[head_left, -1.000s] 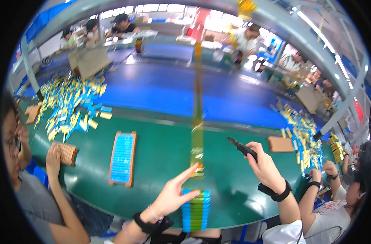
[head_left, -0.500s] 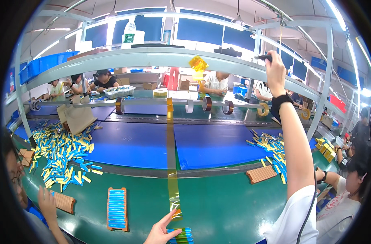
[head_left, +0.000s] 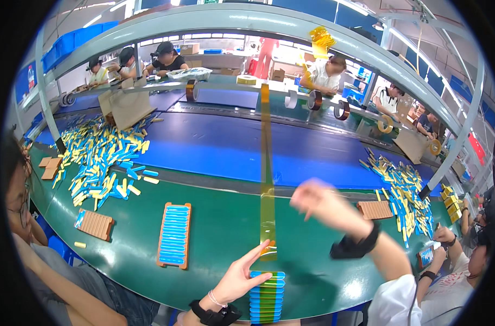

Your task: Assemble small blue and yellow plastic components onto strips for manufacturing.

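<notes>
Amber tape, one long strip, hangs taut from the overhead rail straight down to the row of blue cells at the near edge of the green desk. That row is one block of stacked blue cylinders with the strip's lower end lying over its top.

My left hand lies beside that row, to its left, fingers stretched out flat and spread, with the index finger pointing up to the tape's lower end and touching it; the thumb rests against the top of the row. It wears a black wrist strap. My right hand is raised above the desk, right of the tape and clear of it, blurred; its fingers look loosely curled, and I cannot tell whether it holds anything. It too wears a black wristband.

Left of the tape I count two filled trays: one tray of blue cells in an orange frame, and one brown ridged tray farther left. One more brown ridged tray lies right of the tape. Two loose heaps of yellow and blue cells flank the tape: a large one to its left, a smaller one to its right. On the rail I count at least four tape rolls.
</notes>
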The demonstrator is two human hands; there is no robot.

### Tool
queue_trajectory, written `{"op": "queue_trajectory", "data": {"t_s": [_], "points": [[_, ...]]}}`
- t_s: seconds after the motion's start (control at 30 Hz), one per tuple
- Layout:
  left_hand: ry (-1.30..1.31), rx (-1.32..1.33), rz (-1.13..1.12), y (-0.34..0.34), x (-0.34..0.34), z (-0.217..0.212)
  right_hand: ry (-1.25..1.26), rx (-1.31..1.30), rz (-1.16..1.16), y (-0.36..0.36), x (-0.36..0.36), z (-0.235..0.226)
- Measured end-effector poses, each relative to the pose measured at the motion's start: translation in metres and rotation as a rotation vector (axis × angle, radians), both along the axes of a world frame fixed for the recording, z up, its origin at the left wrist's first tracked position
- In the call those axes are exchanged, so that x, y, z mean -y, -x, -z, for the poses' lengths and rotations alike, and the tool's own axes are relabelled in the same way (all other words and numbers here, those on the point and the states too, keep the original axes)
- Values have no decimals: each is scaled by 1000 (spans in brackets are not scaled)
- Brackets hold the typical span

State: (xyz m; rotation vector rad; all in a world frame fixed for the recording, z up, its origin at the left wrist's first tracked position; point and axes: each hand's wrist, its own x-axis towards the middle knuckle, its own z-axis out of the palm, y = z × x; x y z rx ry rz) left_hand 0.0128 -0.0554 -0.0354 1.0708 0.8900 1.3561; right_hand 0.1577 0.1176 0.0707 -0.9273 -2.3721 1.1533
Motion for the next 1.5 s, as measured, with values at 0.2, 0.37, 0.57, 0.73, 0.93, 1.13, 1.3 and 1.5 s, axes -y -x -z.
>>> {"op": "queue_trajectory", "data": {"t_s": [0.2,0.37,0.57,0.73,0.93,1.13,1.3,1.5], "points": [[-47,-29,6,-6,6,-3,721,-183,-86,-3,49,57],[-77,-155,-87,-9,15,-5,480,-218,-47,4,46,70],[16,-99,-216,-13,62,-11,347,-160,-63,3,38,90],[-41,-173,-254,-20,99,-20,-134,124,-67,4,37,114],[-121,-163,-271,-29,128,-22,-92,296,-3,1,31,141],[-190,-213,-222,-42,138,-22,-592,171,218,-32,74,120],[-397,-560,-280,-37,139,-5,741,119,40,-85,206,79],[-686,-657,-92,-69,137,43,1505,-427,165,-87,248,206]]}}
